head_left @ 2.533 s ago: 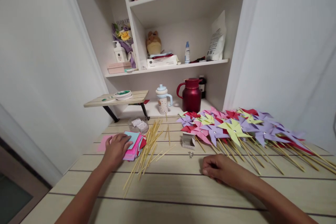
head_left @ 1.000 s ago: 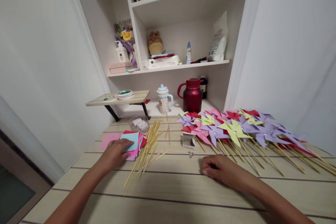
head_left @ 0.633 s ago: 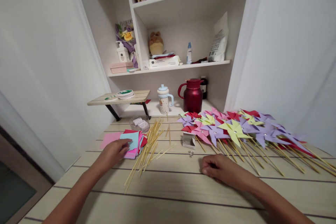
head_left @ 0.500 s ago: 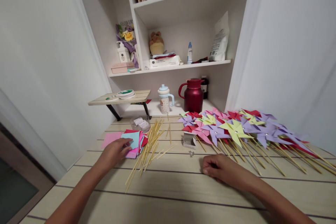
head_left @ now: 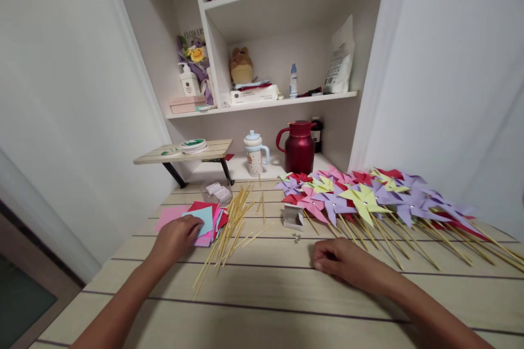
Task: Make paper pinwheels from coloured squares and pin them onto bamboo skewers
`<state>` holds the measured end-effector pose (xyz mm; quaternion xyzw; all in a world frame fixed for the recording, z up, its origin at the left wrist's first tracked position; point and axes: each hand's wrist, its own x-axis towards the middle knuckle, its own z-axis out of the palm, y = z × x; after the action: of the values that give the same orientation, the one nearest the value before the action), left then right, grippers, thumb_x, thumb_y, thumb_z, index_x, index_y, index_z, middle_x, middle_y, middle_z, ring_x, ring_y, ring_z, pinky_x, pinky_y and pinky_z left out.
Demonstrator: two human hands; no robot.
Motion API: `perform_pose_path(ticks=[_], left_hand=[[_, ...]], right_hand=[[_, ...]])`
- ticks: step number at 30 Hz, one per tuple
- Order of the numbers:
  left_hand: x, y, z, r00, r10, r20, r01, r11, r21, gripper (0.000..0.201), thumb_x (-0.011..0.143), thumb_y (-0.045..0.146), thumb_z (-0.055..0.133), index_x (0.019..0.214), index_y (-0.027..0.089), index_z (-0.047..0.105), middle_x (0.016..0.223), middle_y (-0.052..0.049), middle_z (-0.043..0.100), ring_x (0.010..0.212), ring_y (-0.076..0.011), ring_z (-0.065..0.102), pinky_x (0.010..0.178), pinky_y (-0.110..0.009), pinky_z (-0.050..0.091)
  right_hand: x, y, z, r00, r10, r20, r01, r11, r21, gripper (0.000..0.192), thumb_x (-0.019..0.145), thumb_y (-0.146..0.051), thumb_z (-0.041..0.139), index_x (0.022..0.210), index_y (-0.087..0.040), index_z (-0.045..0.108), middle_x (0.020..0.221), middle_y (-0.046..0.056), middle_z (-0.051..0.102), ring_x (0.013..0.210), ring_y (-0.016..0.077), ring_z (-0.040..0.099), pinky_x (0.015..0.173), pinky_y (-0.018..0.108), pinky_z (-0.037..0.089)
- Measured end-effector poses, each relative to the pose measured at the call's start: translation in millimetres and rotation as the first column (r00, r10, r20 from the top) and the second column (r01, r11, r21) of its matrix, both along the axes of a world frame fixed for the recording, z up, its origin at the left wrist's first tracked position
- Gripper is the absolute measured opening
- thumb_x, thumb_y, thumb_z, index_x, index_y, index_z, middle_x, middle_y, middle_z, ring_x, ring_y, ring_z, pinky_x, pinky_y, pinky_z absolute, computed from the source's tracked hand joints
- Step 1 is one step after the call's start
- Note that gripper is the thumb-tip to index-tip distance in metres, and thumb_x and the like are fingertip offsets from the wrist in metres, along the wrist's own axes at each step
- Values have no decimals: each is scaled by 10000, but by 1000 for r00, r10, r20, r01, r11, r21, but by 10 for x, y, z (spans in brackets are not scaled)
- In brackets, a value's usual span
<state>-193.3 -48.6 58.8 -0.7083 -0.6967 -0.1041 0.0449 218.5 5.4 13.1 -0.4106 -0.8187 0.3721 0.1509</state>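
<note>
My left hand (head_left: 177, 239) is at a loose stack of coloured paper squares, its curled fingers closed on the near edge of a light blue paper square (head_left: 206, 218) on top. Pink and red paper squares (head_left: 170, 215) show beneath and around it. Right beside the stack lies a fanned bundle of thin wooden sticks (head_left: 234, 223). My right hand (head_left: 333, 256) rests on the table in a loose fist with nothing visible in it. Just beyond it are a few tiny metal pieces (head_left: 296, 238) and a small open box (head_left: 293, 218).
Many paper pinwheels (head_left: 364, 203) on sticks cover the right of the table (head_left: 262, 305). A clear tub (head_left: 216, 193) with small packets stands behind the paper. At the back are a small raised shelf (head_left: 213, 150), a baby cup (head_left: 254, 158) and a red jug (head_left: 298, 150).
The fingers of my left hand have curled in on the light blue square, which has shifted slightly to the left. My right hand rests as before. The view has moved slightly.
</note>
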Motion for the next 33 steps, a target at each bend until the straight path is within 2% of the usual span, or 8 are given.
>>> perform_pose_path(ticks=[5,12,18,23,26,28,31,33], left_hand=[[-9,11,-23,1000,-23,-11,23,999,-46,310,833,303,565,1106,230,694,1174,-76,710,993,-236,669,805,-299,466],[68,-22,16,997,-76,-10,76,997,-24,259,884,301,495,950,260,743,1015,-48,752,906,-206,683,776,-272,450],[108,-136,70,999,-32,-6,32,995,97,274,894,318,482,903,254,748,972,-52,769,855,-225,696,710,-280,448],[376,-93,147,997,-30,72,7,952,305,343,939,365,432,1028,220,730,1086,-67,756,971,-236,697,792,-313,497],[739,31,189,951,-200,236,55,861,506,279,925,372,515,918,205,739,918,-37,783,806,-186,722,696,-261,535],[1032,112,189,926,-325,194,138,766,628,229,929,321,542,901,188,727,854,-27,780,741,-164,719,655,-241,536],[1471,172,136,854,-492,-170,443,516,733,186,943,219,530,964,154,703,875,-43,768,785,-170,704,732,-276,525],[1723,172,65,733,-553,-397,647,386,658,245,968,173,454,1006,147,695,854,-39,752,768,-172,679,754,-310,504]], right_hand=[[7,13,-30,1000,5,4,-5,1000,9,130,821,-230,552,707,-179,587,607,-20,526,589,131,445,545,235,299],[13,15,-23,1000,10,-2,-10,1000,17,120,818,-221,557,710,-181,590,595,-24,522,581,131,445,541,240,295],[1,-8,-5,998,16,-55,-14,1000,28,147,820,-226,574,682,-179,594,600,-18,535,575,127,452,540,243,301],[-122,-120,94,906,-93,-412,-17,966,-256,245,846,-384,617,730,-169,589,621,-10,588,528,112,513,530,235,369],[-199,-202,155,798,-183,-575,-103,898,-428,341,801,-490,688,835,-155,636,666,20,660,511,119,576,531,244,421],[-228,-224,159,714,-232,-661,-180,851,-493,397,811,-524,686,939,-150,651,731,54,706,538,139,630,546,256,452],[-229,-193,129,556,-356,-751,-271,777,-568,501,854,-580,625,1149,-176,592,925,113,747,715,201,719,658,310,509],[-207,-156,120,478,-413,-775,-328,734,-594,555,866,-622,582,1224,-200,550,983,121,743,800,219,728,734,347,520]])
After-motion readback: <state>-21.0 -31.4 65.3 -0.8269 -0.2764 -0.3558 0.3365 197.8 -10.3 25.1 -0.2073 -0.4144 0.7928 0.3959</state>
